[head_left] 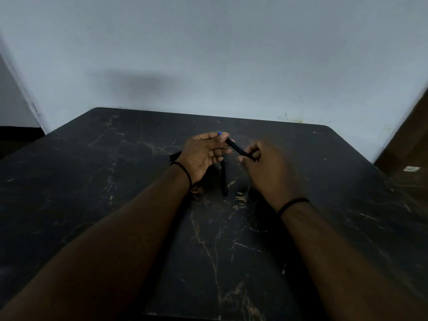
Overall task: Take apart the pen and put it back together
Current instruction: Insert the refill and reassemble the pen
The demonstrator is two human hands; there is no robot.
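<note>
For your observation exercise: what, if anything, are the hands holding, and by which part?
Both hands hold one black pen barrel: the left hand pinches its far end, where a blue bit shows; the right hand grips its near end.

Black table (pixel 115 205) with pale marble-like veining, rounded far corners. One black pen part (pixel 224 179) lies on it near table centre, lengthwise toward the far edge. Another dark piece (pixel 175 155) lies left of that part, partly hidden.

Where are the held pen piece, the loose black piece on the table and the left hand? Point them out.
held pen piece (pixel 236 147): head view, mid-barrel between the hands.
loose black piece (pixel 224 179): head view, its middle.
left hand (pixel 202 154): head view, palm.
</note>
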